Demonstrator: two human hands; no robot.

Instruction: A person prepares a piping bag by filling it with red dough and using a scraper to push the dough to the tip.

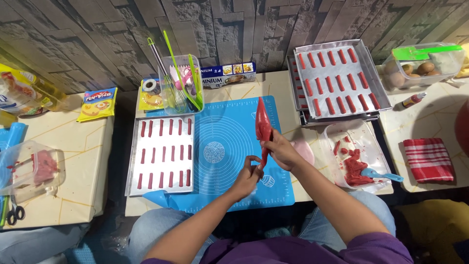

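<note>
A pale worktop [278, 85] with thin gold lines is seen from above, set against a wall [97, 34] of grey stone-patterned blocks. A blue mat [220, 146] printed with white circles is laid at the middle of it, and everything else is placed around this mat.

Over the right part of the mat a red piping bag [263, 124] is held upright. The bag is gripped by the right hand [282, 150], whose fingers are wrapped tightly round its lower part. The narrow tip below is pinched by the fingers of the left hand [248, 175], which are pressed together on it.

On the left edge of the mat a metal tray [161, 154] is set, filled with rows of short red strips. Behind the mat a clear tub [181, 85] of utensils is stood. To the right of the mat and further back, stacked trays [337, 80] with more red strips are found, and nearer, a clear container [356, 154] with red paste and a blue spatula [383, 175]. Further right of the mat a red striped cloth [430, 159] is laid on a second worktop [415, 117].
</note>
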